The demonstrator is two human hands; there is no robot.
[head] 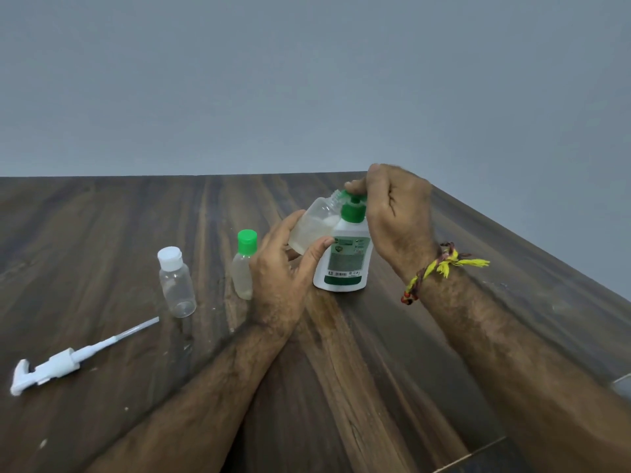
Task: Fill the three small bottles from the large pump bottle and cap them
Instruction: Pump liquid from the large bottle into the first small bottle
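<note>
My left hand [283, 268] grips a small clear bottle [316, 221], tilted with its open mouth up and to the right and pale liquid in its lower part. Beside that mouth, my right hand [396, 216] pinches a green cap [349, 192] between its fingertips. In front of both stands the large white bottle [345, 264] with a green neck, its pump removed. A second small bottle [243, 268], green-capped and holding pale liquid, stands left of my left hand. Further left a third small bottle [176, 285] with a white cap looks empty.
The white pump head with its long tube [51, 365] lies on the dark wooden table [341, 370] at the front left. The table's right edge runs diagonally behind my right arm. A grey wall rises behind the table.
</note>
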